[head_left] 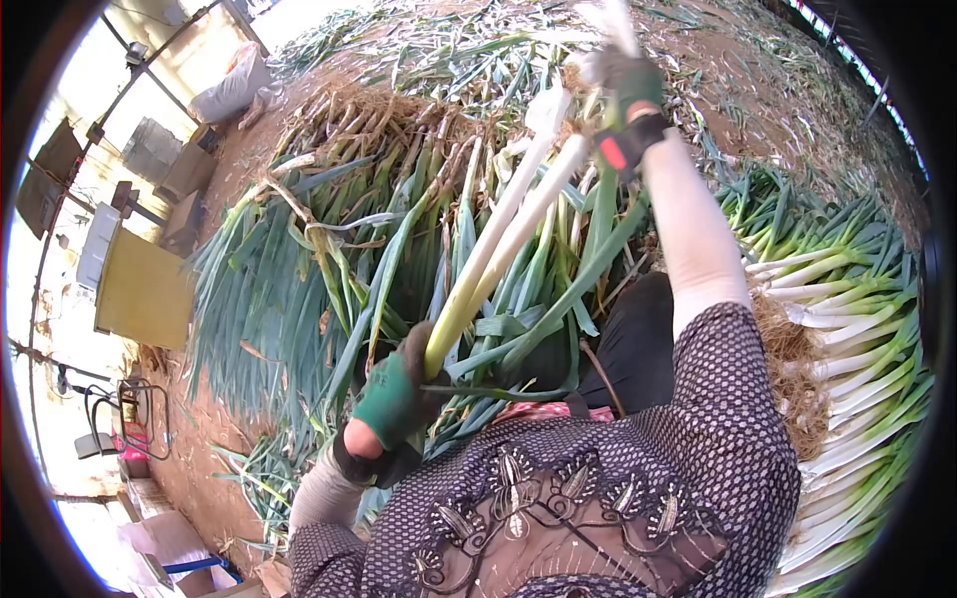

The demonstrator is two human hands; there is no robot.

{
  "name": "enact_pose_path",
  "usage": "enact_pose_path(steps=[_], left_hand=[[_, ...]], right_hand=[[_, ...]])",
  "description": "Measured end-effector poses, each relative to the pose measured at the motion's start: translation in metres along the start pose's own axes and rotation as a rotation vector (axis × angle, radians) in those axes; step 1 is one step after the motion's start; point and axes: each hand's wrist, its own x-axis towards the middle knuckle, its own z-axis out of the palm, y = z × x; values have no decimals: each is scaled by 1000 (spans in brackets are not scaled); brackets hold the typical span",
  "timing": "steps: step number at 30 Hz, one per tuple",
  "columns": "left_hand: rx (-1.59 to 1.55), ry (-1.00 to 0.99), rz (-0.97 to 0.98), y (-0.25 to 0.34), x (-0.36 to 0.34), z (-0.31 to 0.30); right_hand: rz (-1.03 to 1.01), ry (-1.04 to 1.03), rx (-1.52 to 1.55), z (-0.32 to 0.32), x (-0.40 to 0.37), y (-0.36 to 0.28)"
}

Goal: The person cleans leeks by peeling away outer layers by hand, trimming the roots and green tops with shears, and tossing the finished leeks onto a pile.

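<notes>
My left hand (397,391), in a green and dark glove, is closed round two leeks (506,239) near where their pale shafts turn green. The shafts slant up and right, with the root ends on top and green leaves (563,309) trailing beside them. My right hand (630,85), gloved too and raised near those root ends, looks curled but is blurred by motion. A smeared white streak (616,25) rises from it; I cannot make out what it is.
Untrimmed leeks (299,229) with dry roots lie in a heap ahead and left. At my right, cleaned leeks (847,369) are stacked in a row. Leaf scraps (478,60) litter the ground beyond. A yellow panel (145,289) and a white sack (231,88) stand at left.
</notes>
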Motion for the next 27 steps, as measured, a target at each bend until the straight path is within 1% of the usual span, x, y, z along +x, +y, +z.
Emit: enact_pose_path(steps=[1,2,3,4,5,6,7,9,11,12,13,15,18,21,22,23,24,26,27], left_hand=[[-22,18,31,-2,-6,2],[-44,40,62,-7,-12,6],[-75,59,87,-10,-16,11],[-40,36,1,-12,-15,15],[28,-5,-111,-1,-10,11],[13,8,-94,-1,-5,12],[-1,26,-69,-2,0,12],[16,39,-70,-4,5,12],[28,48,-51,-5,8,17],[31,56,-31,-4,8,19],[34,65,-11,-4,8,20],[52,23,-24,1,9,19],[41,-5,-41,4,5,16],[20,25,-42,-6,3,17],[12,34,-43,-10,-1,17],[-60,9,-87,-12,-4,15],[-132,-13,-129,-14,-7,11],[-279,-43,-251,-15,-8,5],[-280,-1,-212,-22,-8,6]], right_hand=[[63,40,-3,-11,39,31],[116,15,87,-31,33,13],[99,-67,83,-45,30,1],[81,-148,79,-60,26,-13],[-5,-275,-7,-64,25,-15],[122,-325,113,-65,-22,-59],[-25,-429,262,-56,-34,-55],[26,-668,74,-56,-67,-86],[-75,-884,66,-47,-87,-87],[22,-905,21,-41,-99,-91],[20,-939,-52,-35,-113,-94],[-320,-940,-184,-16,-129,-77],[-217,-892,-652,-5,-129,-79],[-158,-572,-546,-9,-106,-71],[-250,-452,-418,-20,-64,-50],[-337,-329,-287,-32,-27,-29],[-30,-174,92,-57,-28,-56],[-96,163,114,-123,22,-40],[-128,330,114,-155,47,-32]])
